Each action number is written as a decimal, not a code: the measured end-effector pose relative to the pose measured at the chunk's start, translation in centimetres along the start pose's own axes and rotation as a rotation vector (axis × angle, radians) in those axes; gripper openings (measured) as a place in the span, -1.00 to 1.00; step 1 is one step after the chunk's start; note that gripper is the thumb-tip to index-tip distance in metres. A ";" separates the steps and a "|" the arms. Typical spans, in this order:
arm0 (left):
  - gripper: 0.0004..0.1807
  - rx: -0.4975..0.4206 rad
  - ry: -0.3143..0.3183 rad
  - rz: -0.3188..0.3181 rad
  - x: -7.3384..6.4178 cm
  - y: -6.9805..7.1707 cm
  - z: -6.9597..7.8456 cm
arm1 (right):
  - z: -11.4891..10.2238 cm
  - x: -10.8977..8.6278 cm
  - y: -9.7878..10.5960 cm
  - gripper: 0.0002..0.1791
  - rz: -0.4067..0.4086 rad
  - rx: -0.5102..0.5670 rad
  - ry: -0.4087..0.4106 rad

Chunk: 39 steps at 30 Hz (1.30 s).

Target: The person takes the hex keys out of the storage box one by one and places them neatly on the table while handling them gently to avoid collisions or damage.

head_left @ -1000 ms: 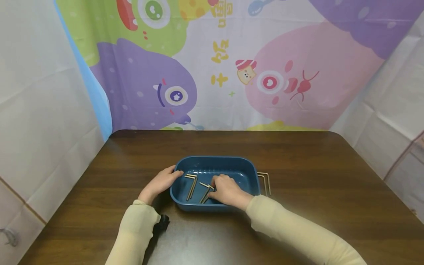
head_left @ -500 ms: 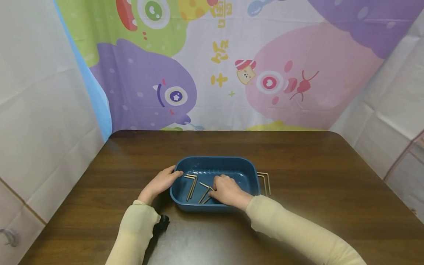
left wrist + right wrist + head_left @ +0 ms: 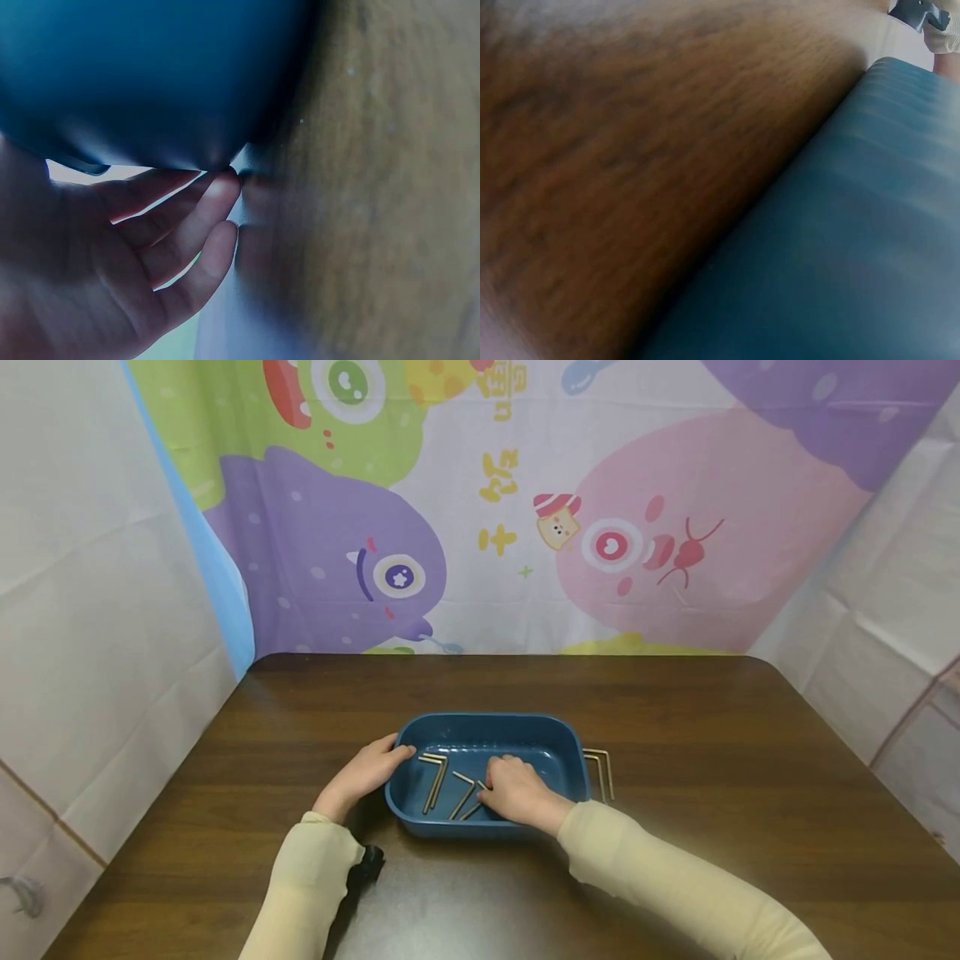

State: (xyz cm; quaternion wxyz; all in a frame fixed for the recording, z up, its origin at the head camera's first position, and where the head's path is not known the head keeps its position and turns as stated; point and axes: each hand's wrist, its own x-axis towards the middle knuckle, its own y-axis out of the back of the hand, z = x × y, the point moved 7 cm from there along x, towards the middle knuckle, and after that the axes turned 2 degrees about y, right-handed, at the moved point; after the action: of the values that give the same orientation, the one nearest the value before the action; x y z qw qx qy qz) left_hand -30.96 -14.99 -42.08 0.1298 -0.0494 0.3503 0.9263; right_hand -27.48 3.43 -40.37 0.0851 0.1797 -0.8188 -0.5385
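Observation:
A dark blue rectangular tub (image 3: pixel 487 831) sits on the table with several brass-coloured hex keys inside. My left hand (image 3: pixel 365 774) grips its left end, thumb over the rim and fingers outside. In the left wrist view, the left fingers (image 3: pixel 187 240) bend up against the tub wall (image 3: pixel 165 90). My right hand (image 3: pixel 517 789) reaches into the tub, fingers curled down, holding a hex key (image 3: pixel 471 811) whose bend it partly covers. Left of that lies another hex key (image 3: pixel 465 797), and a close pair of hex keys (image 3: pixel 436 783) lies farther left.
Two larger hex keys (image 3: pixel 606 772) show just outside the tub's right end. The brown wooden table (image 3: pixel 675 710) surrounds the tub. A printed cartoon cloth (image 3: pixel 510 593) hangs behind it. The right wrist view shows mostly table (image 3: pixel 630 165) and the tub's outer wall (image 3: pixel 840 240).
My right hand has shifted slightly right, drawing the hex key it holds away from the one beside it. The left hand and the tub stay in place.

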 end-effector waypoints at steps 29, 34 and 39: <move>-0.41 0.015 0.020 -0.002 -0.1 -0.1 -0.1 | 0.2 -0.2 -0.6 -0.68 -0.054 0.012 -0.045; -0.41 0.012 0.017 0.000 -0.1 -0.1 -0.1 | 0.4 -0.1 -0.5 -0.75 -0.058 0.015 -0.054; -0.41 0.001 0.015 0.003 0.0 0.0 -0.1 | 0.5 0.0 -0.5 -0.77 -0.058 0.028 -0.049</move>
State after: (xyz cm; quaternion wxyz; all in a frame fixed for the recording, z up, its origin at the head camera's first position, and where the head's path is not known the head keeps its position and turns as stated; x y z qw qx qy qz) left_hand -30.97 -15.05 -42.19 0.1261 -0.0558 0.3519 0.9258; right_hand -27.52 3.67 -40.99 0.0470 0.1915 -0.8224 -0.5336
